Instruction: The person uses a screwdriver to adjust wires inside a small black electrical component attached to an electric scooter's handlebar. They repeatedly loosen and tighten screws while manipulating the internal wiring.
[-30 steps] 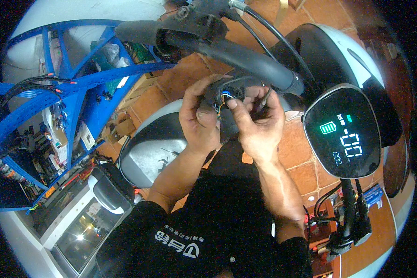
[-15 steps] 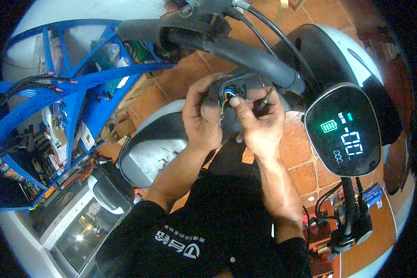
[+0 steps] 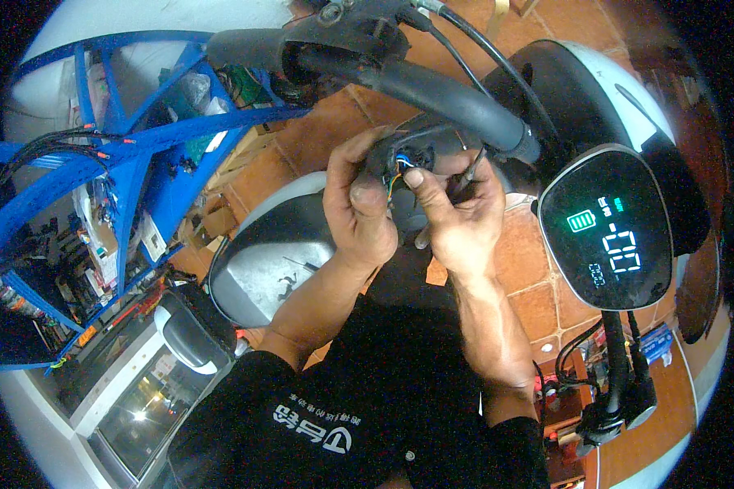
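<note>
My left hand (image 3: 359,212) is closed around a black housing (image 3: 408,147), with blue, white, orange and yellow thin wires (image 3: 395,181) showing inside and hanging from it. On the opposite side my right hand (image 3: 465,220) grips the same housing, its thumb pressed at the wires and its other fingers curled behind. A slender dark, metallic item (image 3: 473,167) shows among my right fingers; I cannot make out what it is. Above both hands runs a black handlebar tube (image 3: 440,102) with cables. To the right is a rounded display (image 3: 603,232), lit green and white.
Blue metal shelving (image 3: 139,147) with parts and cables stands left. A black scooter seat (image 3: 261,269) lies below the handlebar, over orange floor tiles (image 3: 530,285). A mirror-like black and silver piece (image 3: 183,338) is at lower left, a black and white body panel (image 3: 595,90) at upper right.
Both hands have shifted slightly rightward, and my right thumb has moved a little upward on the housing. The display also sits slightly farther right in view.
</note>
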Demonstrator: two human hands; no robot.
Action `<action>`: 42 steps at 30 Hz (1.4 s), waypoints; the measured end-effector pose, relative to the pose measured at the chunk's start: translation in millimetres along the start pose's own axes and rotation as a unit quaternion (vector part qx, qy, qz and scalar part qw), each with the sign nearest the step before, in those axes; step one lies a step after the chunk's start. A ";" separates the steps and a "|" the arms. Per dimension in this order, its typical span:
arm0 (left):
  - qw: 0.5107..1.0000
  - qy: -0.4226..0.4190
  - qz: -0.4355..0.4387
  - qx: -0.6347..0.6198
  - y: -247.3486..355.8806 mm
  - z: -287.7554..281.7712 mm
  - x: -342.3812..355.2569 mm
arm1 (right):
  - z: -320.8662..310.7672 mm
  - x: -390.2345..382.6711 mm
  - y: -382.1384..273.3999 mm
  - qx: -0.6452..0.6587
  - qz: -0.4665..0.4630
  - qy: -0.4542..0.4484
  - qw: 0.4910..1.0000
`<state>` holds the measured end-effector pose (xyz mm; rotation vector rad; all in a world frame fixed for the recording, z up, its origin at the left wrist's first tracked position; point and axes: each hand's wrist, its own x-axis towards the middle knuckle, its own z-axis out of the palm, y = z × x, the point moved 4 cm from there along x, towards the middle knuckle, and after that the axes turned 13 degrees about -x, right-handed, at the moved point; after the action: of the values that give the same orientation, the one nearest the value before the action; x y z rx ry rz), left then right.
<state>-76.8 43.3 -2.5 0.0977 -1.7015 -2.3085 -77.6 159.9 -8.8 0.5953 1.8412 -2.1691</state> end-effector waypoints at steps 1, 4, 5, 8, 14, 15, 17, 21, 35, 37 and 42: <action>1.000 -0.001 -0.003 0.000 -0.1 -0.4 0.1 | -0.4 -0.1 1.1 -0.009 -0.004 0.003 1.000; 1.000 -0.022 0.009 0.003 0.6 0.8 0.6 | -1.4 -0.3 -1.2 -0.010 -0.001 0.002 1.000; 0.999 -0.039 0.028 0.006 0.9 2.9 1.8 | -1.3 -0.6 -2.1 -0.006 0.003 -0.001 1.000; 0.998 -0.054 0.041 -0.001 1.9 7.9 4.1 | -0.5 1.2 -1.2 0.019 -0.003 0.008 1.000; 1.000 -0.019 0.000 -0.017 4.1 10.5 5.8 | -0.2 0.1 -6.3 0.021 -0.005 0.005 1.000; 1.000 -0.007 -0.007 -0.019 3.5 9.6 5.7 | 0.0 -0.1 -6.1 0.011 -0.001 0.007 1.000; 1.000 0.005 -0.016 0.006 4.9 10.7 5.1 | -1.0 -0.4 -4.8 -0.008 0.006 0.014 1.000; 0.999 0.030 -0.035 -0.022 3.5 10.3 2.8 | -3.3 -1.8 -1.6 -0.062 0.007 0.015 0.998; 0.995 0.054 -0.068 -0.046 -4.9 7.6 0.6 | -7.8 -8.2 6.2 -0.131 -0.067 0.033 0.989; 0.993 0.075 -0.073 -0.061 -2.1 12.2 1.5 | -14.0 -11.1 5.0 -0.162 -0.107 0.014 0.981; 0.984 0.074 -0.108 -0.121 -1.7 11.7 -0.2 | -15.4 -24.9 2.3 -0.156 -0.086 -0.038 0.983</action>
<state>-79.5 54.7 -0.5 0.4135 -1.3873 -2.5725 -52.1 172.5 -1.6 0.2915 2.1998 -1.9093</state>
